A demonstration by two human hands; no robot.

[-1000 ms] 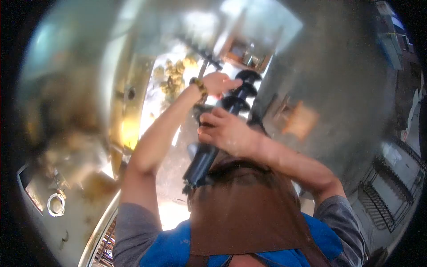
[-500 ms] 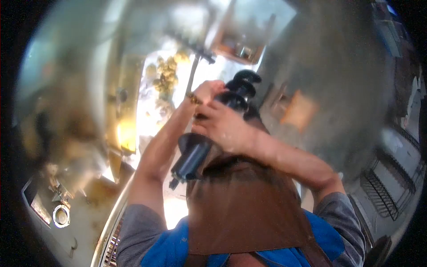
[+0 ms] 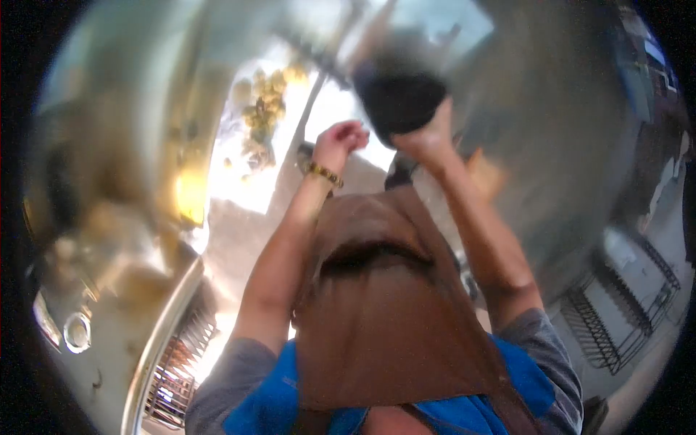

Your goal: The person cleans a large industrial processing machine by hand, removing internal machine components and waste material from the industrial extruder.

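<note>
My right hand (image 3: 428,141) is closed around the lower right side of a black auger screw (image 3: 401,98), held out in front of me. Motion blur and the viewing angle turn the auger into a dark rounded mass, so its spiral is hard to make out. To its left, my left hand (image 3: 344,138) is apart from it, with the fingers curled in and nothing visible in them. A beaded bracelet (image 3: 325,174) circles the left wrist. Below both hands spreads a brown apron (image 3: 391,326).
Dark wire racks (image 3: 612,312) stand at the right. A pale metal rail (image 3: 159,337) runs along the lower left, near a small round white-rimmed object (image 3: 77,332). Yellowish lumps (image 3: 264,109) lie on a bright surface ahead. An orange patch (image 3: 486,174) shows right of my forearm.
The auger has gone from lying across my front, under both hands, to farther forward in my right hand alone. My left hand has come off it.
</note>
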